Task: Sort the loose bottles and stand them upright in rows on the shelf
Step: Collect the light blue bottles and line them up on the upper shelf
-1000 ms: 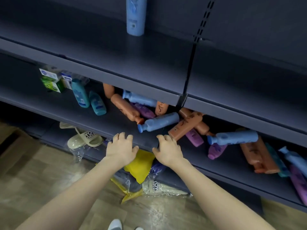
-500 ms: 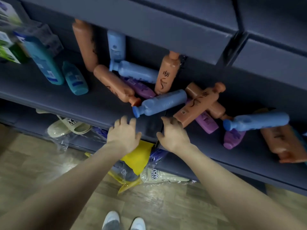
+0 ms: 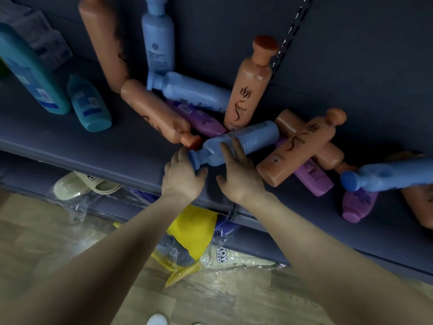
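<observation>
Head view: step in hand is picking the first bottle from the pile. Blue bottle (image 3: 246, 139) lies on its side near the front edge of the shelf (image 3: 93, 146), cap pointing left, base against the tangled orange bottles (image 3: 300, 148). Left hand (image 3: 184, 177) cups the cap end; firm grip or not, cannot tell. Right hand (image 3: 241, 177) has its fingers (image 3: 237, 148) laid straight across the body, not closed. Next, probably: close both hands, lift clear of the neighbours, stand it by the upright blue bottle (image 3: 158, 43).
</observation>
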The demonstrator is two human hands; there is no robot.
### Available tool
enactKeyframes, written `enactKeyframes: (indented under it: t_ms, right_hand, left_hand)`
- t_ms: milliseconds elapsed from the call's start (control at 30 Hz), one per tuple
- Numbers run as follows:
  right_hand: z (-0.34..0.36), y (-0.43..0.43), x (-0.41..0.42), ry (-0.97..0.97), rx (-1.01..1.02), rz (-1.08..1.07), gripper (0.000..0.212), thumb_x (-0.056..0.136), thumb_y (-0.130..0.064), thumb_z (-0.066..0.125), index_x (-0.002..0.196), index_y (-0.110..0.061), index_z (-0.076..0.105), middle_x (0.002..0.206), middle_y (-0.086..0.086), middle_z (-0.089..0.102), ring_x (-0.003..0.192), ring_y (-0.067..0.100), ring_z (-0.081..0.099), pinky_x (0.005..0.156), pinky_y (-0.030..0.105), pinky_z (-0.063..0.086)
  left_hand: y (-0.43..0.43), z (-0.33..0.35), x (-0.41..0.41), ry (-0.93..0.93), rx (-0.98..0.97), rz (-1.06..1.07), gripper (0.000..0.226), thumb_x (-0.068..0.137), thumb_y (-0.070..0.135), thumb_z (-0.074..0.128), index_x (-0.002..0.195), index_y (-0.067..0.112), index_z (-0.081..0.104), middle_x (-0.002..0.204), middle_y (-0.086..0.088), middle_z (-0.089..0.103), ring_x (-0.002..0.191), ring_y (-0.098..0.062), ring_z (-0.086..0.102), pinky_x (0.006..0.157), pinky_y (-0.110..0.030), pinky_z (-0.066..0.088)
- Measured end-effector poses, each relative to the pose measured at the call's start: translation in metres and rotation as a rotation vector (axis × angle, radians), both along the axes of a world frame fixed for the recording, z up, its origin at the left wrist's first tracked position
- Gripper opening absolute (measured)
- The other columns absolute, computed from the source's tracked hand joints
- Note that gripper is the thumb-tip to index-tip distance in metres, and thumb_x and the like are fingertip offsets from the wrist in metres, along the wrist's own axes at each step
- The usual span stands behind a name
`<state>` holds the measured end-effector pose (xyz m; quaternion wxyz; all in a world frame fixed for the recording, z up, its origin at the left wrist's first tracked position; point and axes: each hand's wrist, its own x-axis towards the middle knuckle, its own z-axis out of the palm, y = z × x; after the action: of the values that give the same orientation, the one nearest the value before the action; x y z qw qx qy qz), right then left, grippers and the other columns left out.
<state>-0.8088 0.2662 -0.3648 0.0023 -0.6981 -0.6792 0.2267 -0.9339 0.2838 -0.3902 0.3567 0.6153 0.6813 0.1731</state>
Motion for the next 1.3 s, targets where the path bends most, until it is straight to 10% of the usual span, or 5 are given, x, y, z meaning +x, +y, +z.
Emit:
enactKeyframes:
  t_ms: [700,1000,1300]
  right_hand:
    - [-0.014,-0.011,-0.004,0.017,0.149,-0.114,0.08,0.086,0.0,0.051,0.15,-0.027,0.012,0.155,0.008,-0.006,0.116,0.037,0.048,0.085,0.036,0.043]
    - [-0.003,-0.023,-0.001,0.003,0.2,-0.154,0.079,0.088,-0.006,0.054,0.15,-0.032,0.013,0.158,0.005,-0.006,0.112,0.037,0.054,0.074,0.037,0.046]
    - [0.016,-0.039,-0.006,0.276,0.428,-0.296,0.077,0.077,-0.021,0.069,0.145,-0.021,0.032,0.15,0.001,0.034,0.115,0.035,0.053,0.071,0.04,0.046]
  left_hand:
    - [-0.013,-0.009,0.005,-0.311,0.146,0.103,0.049,0.073,0.003,0.067,0.116,0.011,0.044,0.106,-0.015,0.058,0.093,-0.035,0.057,0.07,-0.038,0.046]
    - [-0.03,0.008,-0.001,-0.331,0.353,0.023,0.04,0.067,-0.019,0.054,0.086,0.014,0.042,0.096,-0.003,0.036,0.07,-0.011,0.037,0.061,-0.012,0.03]
    - [-0.043,0.04,0.001,-0.369,0.648,-0.225,0.032,0.064,0.023,0.053,0.095,0.028,0.047,0.099,0.008,0.043,0.087,-0.005,0.046,0.077,-0.004,0.034]
